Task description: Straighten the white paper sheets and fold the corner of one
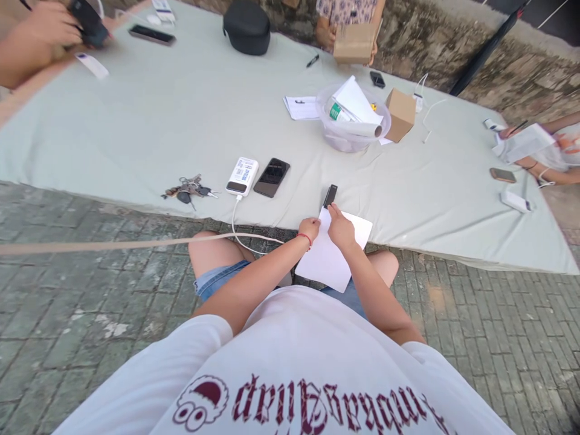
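A white sheet of paper lies over my knees and the near edge of the pale cloth. My left hand pinches its upper left edge, fingers curled. My right hand presses on the sheet's top, and its fingertips reach toward a small black device lying just beyond on the cloth. A white power bank with a cable and a black phone lie to the left.
Keys lie left of the power bank. A clear bowl of papers, a cardboard box and a black case sit farther back. Other people's hands work at the far left, back and right.
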`<move>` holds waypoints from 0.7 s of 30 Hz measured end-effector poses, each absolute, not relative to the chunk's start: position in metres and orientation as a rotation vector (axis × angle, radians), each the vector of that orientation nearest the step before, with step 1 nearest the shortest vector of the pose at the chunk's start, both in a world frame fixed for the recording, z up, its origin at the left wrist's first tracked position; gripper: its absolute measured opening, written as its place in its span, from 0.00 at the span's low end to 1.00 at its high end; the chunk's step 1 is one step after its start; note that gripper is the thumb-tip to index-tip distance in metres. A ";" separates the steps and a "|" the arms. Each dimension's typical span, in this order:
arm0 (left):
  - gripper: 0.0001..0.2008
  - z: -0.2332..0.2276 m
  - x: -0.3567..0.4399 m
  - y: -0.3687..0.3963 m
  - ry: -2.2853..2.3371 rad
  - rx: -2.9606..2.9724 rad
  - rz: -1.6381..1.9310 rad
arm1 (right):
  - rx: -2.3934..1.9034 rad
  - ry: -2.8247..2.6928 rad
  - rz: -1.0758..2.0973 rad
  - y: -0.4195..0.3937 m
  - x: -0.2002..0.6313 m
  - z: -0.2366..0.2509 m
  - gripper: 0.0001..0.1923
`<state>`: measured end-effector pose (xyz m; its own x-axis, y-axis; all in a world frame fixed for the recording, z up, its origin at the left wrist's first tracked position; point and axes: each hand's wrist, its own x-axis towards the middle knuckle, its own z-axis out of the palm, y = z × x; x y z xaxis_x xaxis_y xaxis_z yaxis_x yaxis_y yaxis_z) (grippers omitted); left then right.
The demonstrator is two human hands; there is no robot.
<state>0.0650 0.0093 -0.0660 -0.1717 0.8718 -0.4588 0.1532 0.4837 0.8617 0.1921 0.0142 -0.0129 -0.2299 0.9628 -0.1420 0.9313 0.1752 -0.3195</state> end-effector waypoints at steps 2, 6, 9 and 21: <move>0.15 -0.066 0.065 0.009 1.635 0.889 0.830 | -1.884 -2.329 0.537 0.013 0.193 -0.013 0.39; 0.14 -0.066 0.065 0.010 1.629 0.880 0.844 | -1.910 -2.282 0.548 0.011 0.194 -0.009 0.36; 0.15 -0.065 0.065 0.009 1.625 0.882 0.843 | -1.862 -2.285 0.494 0.012 0.194 -0.007 0.34; 0.14 -0.061 0.062 0.008 1.611 0.906 0.835 | -1.758 -2.441 0.460 0.014 0.196 -0.011 0.35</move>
<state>0.0623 0.0081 -0.0609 -0.1543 0.8807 -0.4478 0.1420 0.4683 0.8721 0.1956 0.0145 -0.0112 -0.3291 0.9395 -0.0953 0.9097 0.2884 -0.2989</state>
